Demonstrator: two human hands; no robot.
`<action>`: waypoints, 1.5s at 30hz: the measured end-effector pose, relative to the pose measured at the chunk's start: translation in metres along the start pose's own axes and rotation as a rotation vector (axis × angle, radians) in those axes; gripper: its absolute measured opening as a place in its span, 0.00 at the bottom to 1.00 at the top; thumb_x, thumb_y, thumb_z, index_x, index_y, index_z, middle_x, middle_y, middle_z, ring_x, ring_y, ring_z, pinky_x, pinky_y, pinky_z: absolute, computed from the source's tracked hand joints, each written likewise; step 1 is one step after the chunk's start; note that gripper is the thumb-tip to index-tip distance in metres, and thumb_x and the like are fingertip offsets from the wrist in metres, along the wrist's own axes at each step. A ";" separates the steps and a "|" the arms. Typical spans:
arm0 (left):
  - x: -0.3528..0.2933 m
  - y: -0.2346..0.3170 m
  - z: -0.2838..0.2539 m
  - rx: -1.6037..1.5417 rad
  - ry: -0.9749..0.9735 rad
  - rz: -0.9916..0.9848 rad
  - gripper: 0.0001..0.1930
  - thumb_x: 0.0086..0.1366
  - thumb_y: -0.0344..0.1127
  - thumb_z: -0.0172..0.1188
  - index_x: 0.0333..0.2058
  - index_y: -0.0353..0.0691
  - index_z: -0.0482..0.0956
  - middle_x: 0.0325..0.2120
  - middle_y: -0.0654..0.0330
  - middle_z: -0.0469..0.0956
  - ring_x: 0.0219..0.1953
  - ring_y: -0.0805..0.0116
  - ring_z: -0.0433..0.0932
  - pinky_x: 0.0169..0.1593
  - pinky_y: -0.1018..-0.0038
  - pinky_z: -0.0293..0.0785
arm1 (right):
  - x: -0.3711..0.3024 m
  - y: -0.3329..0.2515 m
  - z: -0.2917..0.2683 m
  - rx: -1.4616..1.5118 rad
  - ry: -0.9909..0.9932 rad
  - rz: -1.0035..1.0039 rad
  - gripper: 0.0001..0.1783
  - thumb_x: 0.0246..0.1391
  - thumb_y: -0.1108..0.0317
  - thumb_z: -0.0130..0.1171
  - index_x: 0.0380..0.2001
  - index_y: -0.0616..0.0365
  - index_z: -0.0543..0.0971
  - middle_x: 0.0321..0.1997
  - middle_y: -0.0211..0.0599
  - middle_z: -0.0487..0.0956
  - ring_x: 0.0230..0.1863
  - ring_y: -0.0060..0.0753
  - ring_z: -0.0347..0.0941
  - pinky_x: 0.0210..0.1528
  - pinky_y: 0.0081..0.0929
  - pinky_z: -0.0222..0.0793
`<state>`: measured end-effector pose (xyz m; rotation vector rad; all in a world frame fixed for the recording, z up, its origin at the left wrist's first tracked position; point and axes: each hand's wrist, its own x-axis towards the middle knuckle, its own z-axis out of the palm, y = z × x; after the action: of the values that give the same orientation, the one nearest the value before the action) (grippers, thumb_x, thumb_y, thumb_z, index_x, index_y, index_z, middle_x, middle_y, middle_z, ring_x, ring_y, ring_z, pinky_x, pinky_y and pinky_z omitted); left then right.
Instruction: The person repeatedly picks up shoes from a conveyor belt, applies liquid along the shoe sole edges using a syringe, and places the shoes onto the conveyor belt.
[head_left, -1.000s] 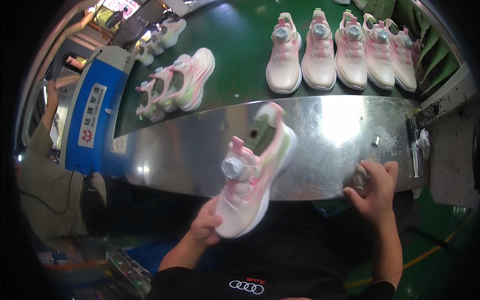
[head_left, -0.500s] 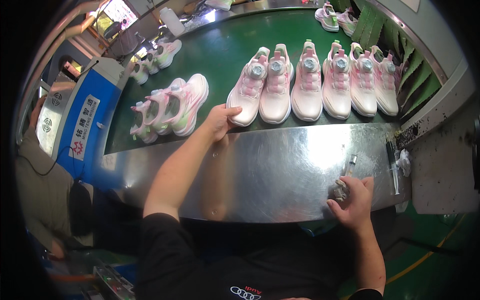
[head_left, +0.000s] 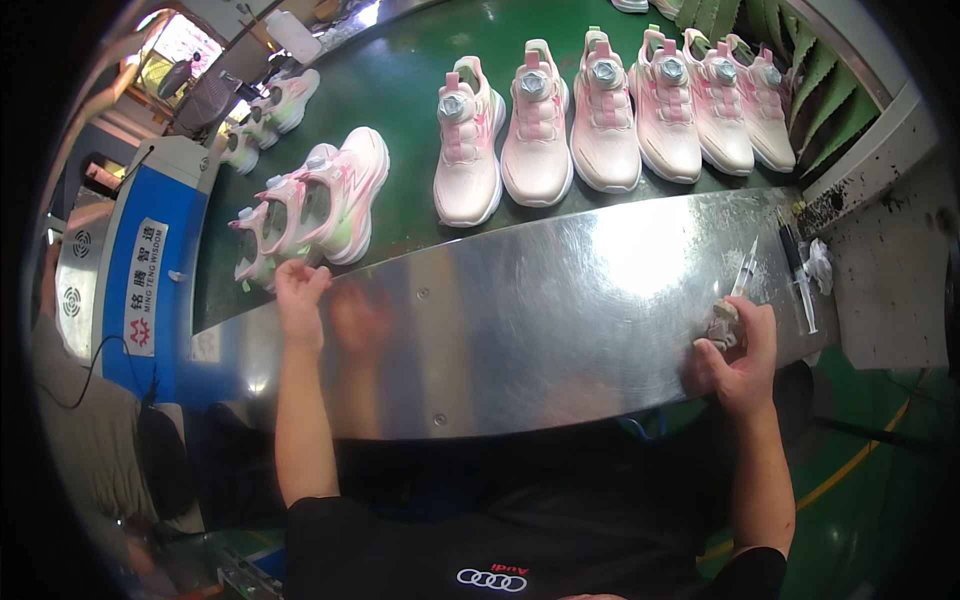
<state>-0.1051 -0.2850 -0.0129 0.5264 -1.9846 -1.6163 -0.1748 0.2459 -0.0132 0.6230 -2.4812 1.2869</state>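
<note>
Left hand (head_left: pixel 301 298), loosely spread, is just beside the clustered pink-and-white shoes (head_left: pixel 354 200) on the green table (head_left: pixel 412 100), contact undeterminable, while the right hand (head_left: pixel 745 362) grips a grey wad (head_left: pixel 722 327) over the metal ledge (head_left: pixel 540 330), and six upright shoes (head_left: pixel 606 155) stand in a row beyond.

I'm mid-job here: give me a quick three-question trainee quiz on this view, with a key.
1. How many shoes stand in the long row on the right?
2. What colour is the lump in the right hand? A) red; B) greyish; C) blue.
3. True or false: the left hand is by the left shoe group.

Key: 1. Six. 2. B. 3. True.
</note>
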 end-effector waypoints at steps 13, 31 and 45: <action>0.075 -0.024 0.026 0.089 -0.038 -0.106 0.33 0.53 0.32 0.67 0.56 0.35 0.64 0.46 0.54 0.73 0.45 0.65 0.74 0.50 0.72 0.71 | -0.006 -0.014 -0.017 0.504 0.038 0.320 0.30 0.43 0.74 0.66 0.50 0.60 0.67 0.40 0.29 0.71 0.39 0.18 0.66 0.44 0.17 0.64; -0.146 0.066 0.049 0.407 -0.408 0.188 0.44 0.47 0.36 0.65 0.61 0.37 0.49 0.51 0.52 0.61 0.54 0.57 0.63 0.57 0.62 0.62 | -0.011 0.008 -0.051 0.594 -0.060 0.436 0.35 0.44 0.71 0.62 0.57 0.62 0.63 0.39 0.31 0.72 0.39 0.20 0.69 0.42 0.18 0.67; 0.031 0.026 0.086 0.270 -0.443 -0.384 0.20 0.60 0.49 0.57 0.35 0.34 0.71 0.31 0.60 0.74 0.35 0.72 0.74 0.38 0.75 0.71 | -0.021 -0.002 -0.047 0.541 -0.179 0.399 0.26 0.44 0.72 0.63 0.48 0.65 0.69 0.36 0.30 0.74 0.36 0.19 0.70 0.41 0.17 0.67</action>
<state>-0.1813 -0.2314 0.0042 0.7386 -2.5799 -1.8195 -0.1533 0.2892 0.0055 0.3690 -2.4766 2.1800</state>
